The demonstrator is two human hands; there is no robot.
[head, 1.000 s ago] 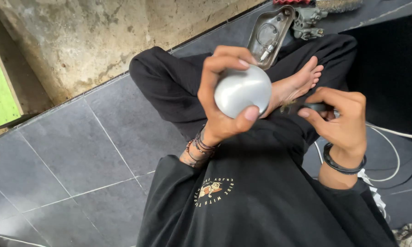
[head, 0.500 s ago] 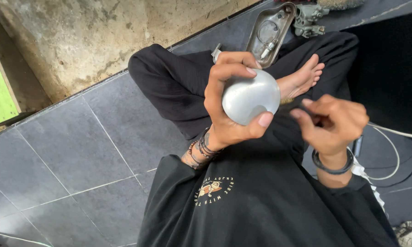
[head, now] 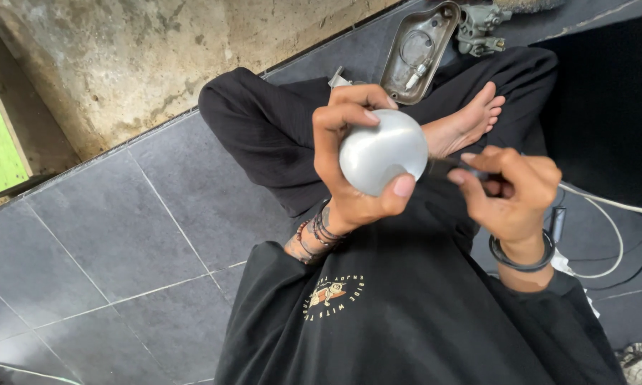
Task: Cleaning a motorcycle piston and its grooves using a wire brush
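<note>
I sit cross-legged on a dark tiled floor. My left hand (head: 349, 160) grips a smooth, rounded silver metal part (head: 381, 151), thumb below and fingers curled over its top. My right hand (head: 510, 189) pinches a thin dark tool (head: 442, 167) whose tip points at the right side of the silver part, touching or almost touching it. Bead bracelets sit on my left wrist, a dark band on my right. My bare foot (head: 467, 125) lies just behind the part.
A shallow metal tray (head: 399, 68) with small parts lies on the floor ahead, with a grey cast metal piece (head: 478, 32) beside it. A white cable (head: 606, 242) runs along the floor at right. A rough concrete wall (head: 121, 64) stands at left.
My left hand has shifted slightly right with the silver part. My right hand has dropped and closed in toward the part, bringing the dark tool to its right side.
</note>
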